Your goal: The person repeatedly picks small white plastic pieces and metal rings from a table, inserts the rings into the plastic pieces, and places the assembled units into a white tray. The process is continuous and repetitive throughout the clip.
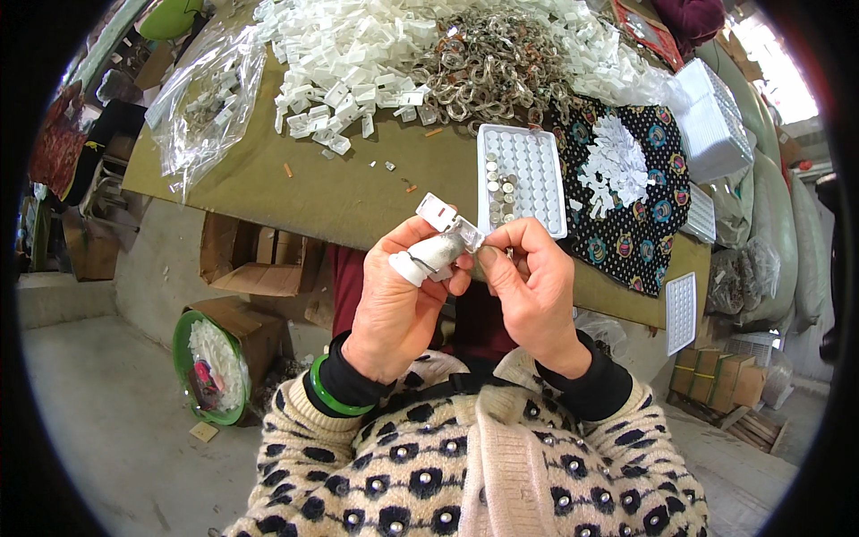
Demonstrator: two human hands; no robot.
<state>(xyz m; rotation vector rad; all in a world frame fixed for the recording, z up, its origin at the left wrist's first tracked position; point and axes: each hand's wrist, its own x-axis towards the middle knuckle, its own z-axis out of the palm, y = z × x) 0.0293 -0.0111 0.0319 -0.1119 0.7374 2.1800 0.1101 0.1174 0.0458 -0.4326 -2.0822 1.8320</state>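
In front of my body, my left hand (394,300) is closed on a small white plastic casing (437,213) with a clear end. A white covering (425,259), apparently over the thumb, lies across that hand; its exact kind I cannot make out. My right hand (537,282) pinches at the clear end of the casing, its thumb and forefinger pressed together. Whatever sits between those fingertips is too small to name. Just beyond the right hand lies a white tray (537,174) with rows of round pockets, some holding small round silvery pieces (503,190).
White plastic casings (335,94) and clear ring-shaped parts (492,67) are heaped across the far table (233,179). White cut pieces (616,161) lie on a patterned black cloth (599,246) at right. A clear bag (210,98) lies left; a green basin (183,358) stands on the floor.
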